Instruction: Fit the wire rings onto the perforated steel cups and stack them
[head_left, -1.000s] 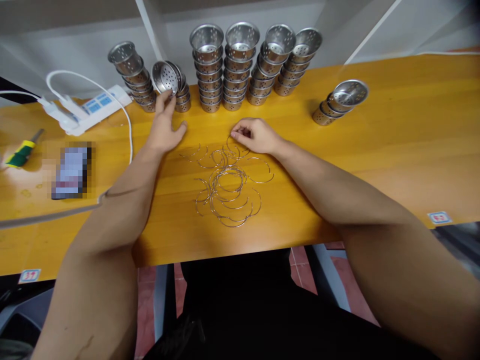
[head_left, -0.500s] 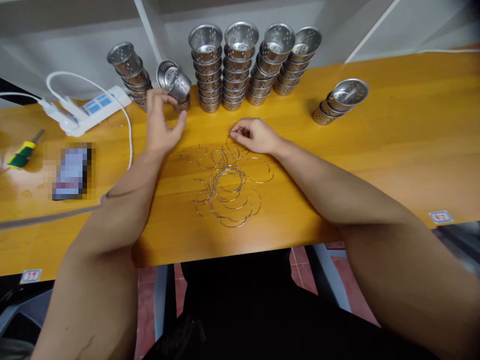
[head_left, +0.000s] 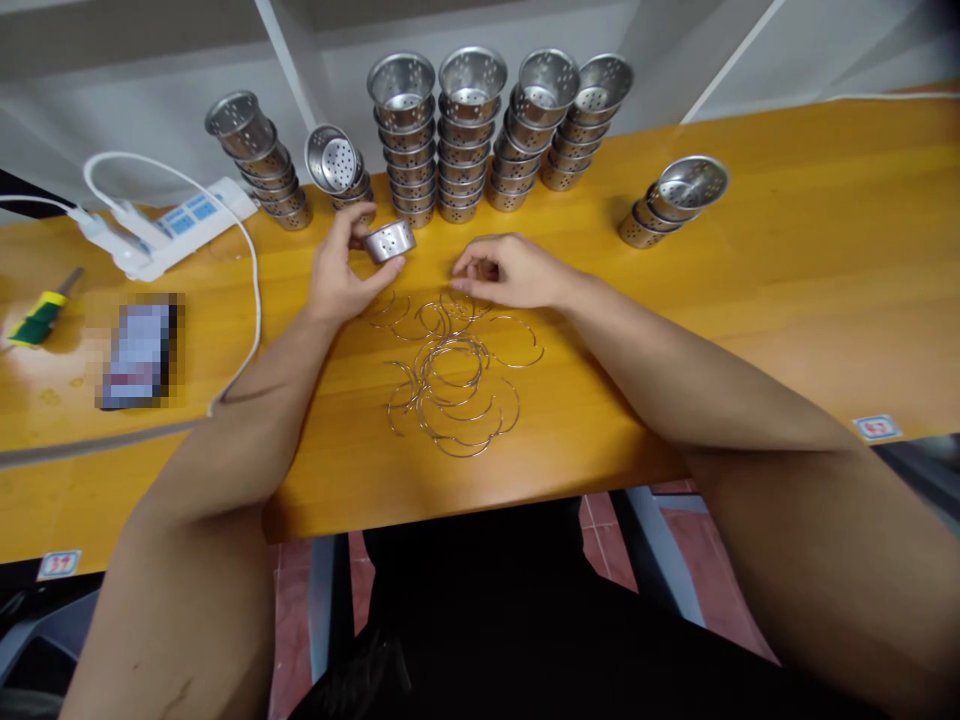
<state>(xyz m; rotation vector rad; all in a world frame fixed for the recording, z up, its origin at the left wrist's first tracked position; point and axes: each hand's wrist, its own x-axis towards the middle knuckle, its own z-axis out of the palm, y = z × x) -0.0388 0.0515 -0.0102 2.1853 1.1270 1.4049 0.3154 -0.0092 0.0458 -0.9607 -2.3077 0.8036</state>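
Observation:
Between the thumb and fingers of my left hand (head_left: 341, 265) is a small perforated metal cup (head_left: 390, 242), tilted on its side just above the table. My right hand (head_left: 517, 270) is closed, its fingertips pinched over the upper edge of a loose pile of thin wire rings (head_left: 454, 365). A wire ring seems to be in that pinch, though it is hard to make out now. Behind my left hand leans a short stack of the same cups (head_left: 334, 163). The wire rings are open loops, tangled and overlapping on the wooden table (head_left: 337, 450).
Tall cup stacks (head_left: 401, 90) stand along the back wall, with another stack (head_left: 240, 125) at left. A shorter, leaning stack (head_left: 690, 188) is on the right. Left are a white power strip (head_left: 187, 225) with cables, a phone (head_left: 139, 350) and a green-yellow handled tool (head_left: 37, 318).
My left hand has drawn the metal cup away from the leaning stack, toward me and to the right. My right hand has barely moved at the wire rings.

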